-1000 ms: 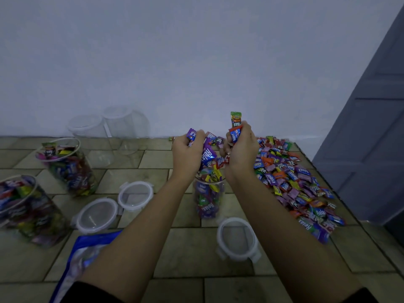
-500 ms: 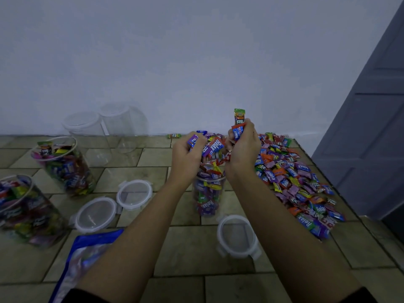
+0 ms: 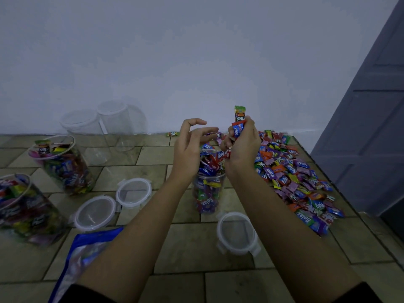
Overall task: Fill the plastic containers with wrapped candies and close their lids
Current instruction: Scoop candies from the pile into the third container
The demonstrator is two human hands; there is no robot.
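A clear plastic container (image 3: 207,193), heaped with wrapped candies above its rim, stands on the tiled floor between my forearms. My left hand (image 3: 190,147) hovers over its left side with loose, spread fingers and holds nothing. My right hand (image 3: 242,147) is over its right side and grips a bunch of wrapped candies (image 3: 238,123); a green and a red-blue wrapper stick up from the fist. A big pile of loose candies (image 3: 293,173) lies to the right. The container's lid (image 3: 237,232) lies in front of it.
Two candy-filled containers (image 3: 63,165) (image 3: 24,208) stand open at the left, with two lids (image 3: 133,192) (image 3: 95,213) beside them. Two empty containers (image 3: 98,127) stand by the white wall. A blue bag (image 3: 80,254) lies near my left arm. A grey door (image 3: 371,127) is at the right.
My left hand has let go of its candies into the container and opened its fingers. The right hand still grips its bunch in about the same place.
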